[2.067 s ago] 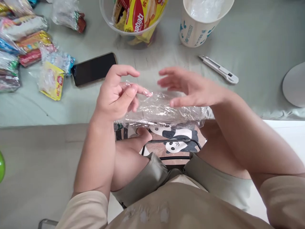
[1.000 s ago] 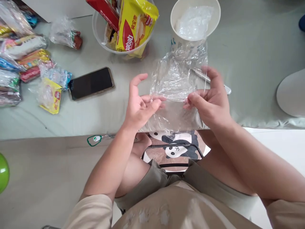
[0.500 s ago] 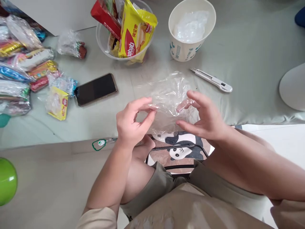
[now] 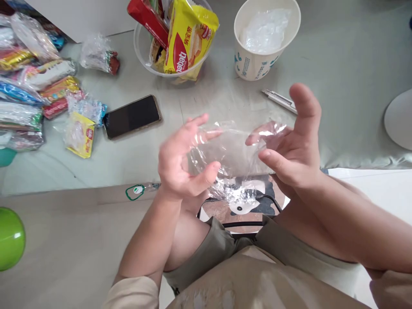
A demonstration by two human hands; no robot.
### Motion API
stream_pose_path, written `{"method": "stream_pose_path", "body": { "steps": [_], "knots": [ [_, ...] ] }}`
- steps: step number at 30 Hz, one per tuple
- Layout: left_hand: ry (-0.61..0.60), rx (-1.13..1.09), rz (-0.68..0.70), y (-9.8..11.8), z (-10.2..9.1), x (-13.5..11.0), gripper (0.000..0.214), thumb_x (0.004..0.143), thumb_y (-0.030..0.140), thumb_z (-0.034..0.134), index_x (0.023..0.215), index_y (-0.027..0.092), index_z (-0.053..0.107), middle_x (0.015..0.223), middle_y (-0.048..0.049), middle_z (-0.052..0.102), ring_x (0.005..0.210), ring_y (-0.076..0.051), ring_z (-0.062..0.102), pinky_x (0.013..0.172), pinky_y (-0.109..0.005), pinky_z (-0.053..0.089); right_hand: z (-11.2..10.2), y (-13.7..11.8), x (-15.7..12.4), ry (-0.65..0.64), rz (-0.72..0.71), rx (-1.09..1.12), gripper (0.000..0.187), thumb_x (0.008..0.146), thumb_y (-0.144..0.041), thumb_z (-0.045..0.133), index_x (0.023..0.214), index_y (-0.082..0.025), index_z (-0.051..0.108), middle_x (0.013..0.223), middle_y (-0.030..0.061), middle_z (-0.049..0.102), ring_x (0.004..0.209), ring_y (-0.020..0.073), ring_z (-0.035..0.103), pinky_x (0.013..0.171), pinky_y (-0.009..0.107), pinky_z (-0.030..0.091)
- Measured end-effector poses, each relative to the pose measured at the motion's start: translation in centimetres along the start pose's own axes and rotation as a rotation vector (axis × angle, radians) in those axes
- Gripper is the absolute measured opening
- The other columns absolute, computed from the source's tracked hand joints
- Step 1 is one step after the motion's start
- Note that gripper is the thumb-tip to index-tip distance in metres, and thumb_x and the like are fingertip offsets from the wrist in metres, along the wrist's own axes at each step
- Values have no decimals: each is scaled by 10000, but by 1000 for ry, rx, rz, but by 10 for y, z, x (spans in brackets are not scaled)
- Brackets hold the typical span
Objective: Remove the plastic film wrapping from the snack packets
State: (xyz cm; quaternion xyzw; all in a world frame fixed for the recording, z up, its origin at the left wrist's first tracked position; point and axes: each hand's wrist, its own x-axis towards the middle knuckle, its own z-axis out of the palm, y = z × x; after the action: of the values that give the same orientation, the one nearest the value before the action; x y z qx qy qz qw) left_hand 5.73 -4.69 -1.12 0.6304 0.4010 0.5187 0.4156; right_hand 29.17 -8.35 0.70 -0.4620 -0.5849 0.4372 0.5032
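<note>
A crinkled clear plastic bag (image 4: 236, 152) hangs in the air between my hands, over the table's front edge. My left hand (image 4: 180, 159) holds its left side, thumb and fingers well apart and the thin film stretched at them. At the other side my right hand (image 4: 294, 137) holds the bag, with film draped over some fingers and the index finger raised away. Where exactly the film runs around the fingertips is hard to make out. A white utility knife (image 4: 278, 101) lies behind my right hand, its handle end covered by that hand.
Behind the bag stand a clear tub (image 4: 141, 53) of packaged snacks and a paper cup (image 4: 254, 64) containing clear plastic. To the left lie a black phone (image 4: 132, 116) and a pile of wrapped snacks (image 4: 38, 81). A white round object (image 4: 401, 120) sits at the right.
My hands have moved apart and my fingers have spread, stretching the bag wider. My right hand has shifted right and now covers part of the utility knife.
</note>
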Motion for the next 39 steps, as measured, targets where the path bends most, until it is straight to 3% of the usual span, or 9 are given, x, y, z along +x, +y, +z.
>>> {"method": "stream_pose_path", "body": {
  "steps": [2, 5, 14, 19, 24, 28, 31, 34, 39],
  "knots": [
    [80, -121, 67, 4, 7, 3, 622, 764, 469, 876, 1307, 420, 577, 1247, -11, 717, 1241, -302, 693, 1068, -533, 569, 0, -1, 1, -19, 4, 18, 874, 884, -610, 735, 1600, -514, 243, 1352, 49, 646, 1007, 221, 728, 844, 411, 617],
    [75, -289, -58, 5, 11, 6, 566, 884, 314, 779, 1365, 458, 517, 1220, 4, 741, 1169, -225, 732, 910, -366, 643, 0, 2, 4, -67, 40, 78, 944, 886, -580, 747, 1628, -489, 171, 1075, 26, 704, 995, 215, 719, 827, 385, 613],
    [56, -335, -616, -18, 7, 14, 673, 796, 306, 816, 1379, 384, 491, 1385, -61, 657, 1136, -290, 741, 734, -319, 616, -4, 22, 15, -37, 298, -76, 804, 915, -329, 683, 1604, -413, 277, 986, 16, 667, 612, 126, 595, 588, 331, 567],
    [55, -272, -580, -18, 12, 13, 689, 775, 264, 831, 1369, 367, 497, 1367, -67, 672, 1083, -257, 757, 672, -252, 593, -17, 32, 22, 62, 226, -371, 713, 831, -277, 757, 1482, -312, 468, 1185, 79, 631, 807, 162, 640, 688, 341, 594],
    [-37, -231, -423, -10, 18, 9, 626, 784, 345, 856, 1333, 347, 553, 1251, -59, 721, 906, -218, 786, 651, -257, 601, -24, 38, 27, 39, 16, -227, 631, 909, -547, 714, 1461, -362, 470, 1374, 89, 572, 1258, 251, 615, 914, 386, 596],
    [-93, -211, -330, -6, 20, 7, 521, 800, 332, 839, 1270, 326, 614, 1103, -31, 742, 747, -153, 749, 661, -265, 610, -17, 29, 29, -13, 110, -128, 519, 844, -606, 783, 1229, -293, 629, 1039, 58, 690, 906, 209, 682, 714, 347, 569],
    [-21, -153, -272, -14, 18, 8, 460, 799, 366, 838, 1207, 310, 632, 994, -9, 718, 701, -122, 696, 647, -252, 600, -16, 21, 31, 28, 240, -136, 358, 911, -583, 722, 862, -235, 651, 686, 11, 592, 590, 128, 537, 538, 294, 462],
    [88, -115, -224, -24, 13, 11, 496, 762, 461, 868, 1172, 319, 628, 1039, -21, 687, 799, -135, 688, 661, -243, 589, -16, 18, 33, 105, 266, -97, 408, 903, -611, 719, 787, -235, 612, 634, -8, 522, 552, 110, 485, 513, 280, 439],
    [-68, -379, -536, -17, 8, 18, 647, 704, 685, 829, 1188, 294, 654, 1145, -69, 711, 1041, -252, 737, 797, -352, 628, -10, 21, 30, -16, 251, 89, 445, 867, -692, 713, 915, -257, 627, 697, -15, 548, 585, 117, 546, 563, 293, 495]
  ]
}}
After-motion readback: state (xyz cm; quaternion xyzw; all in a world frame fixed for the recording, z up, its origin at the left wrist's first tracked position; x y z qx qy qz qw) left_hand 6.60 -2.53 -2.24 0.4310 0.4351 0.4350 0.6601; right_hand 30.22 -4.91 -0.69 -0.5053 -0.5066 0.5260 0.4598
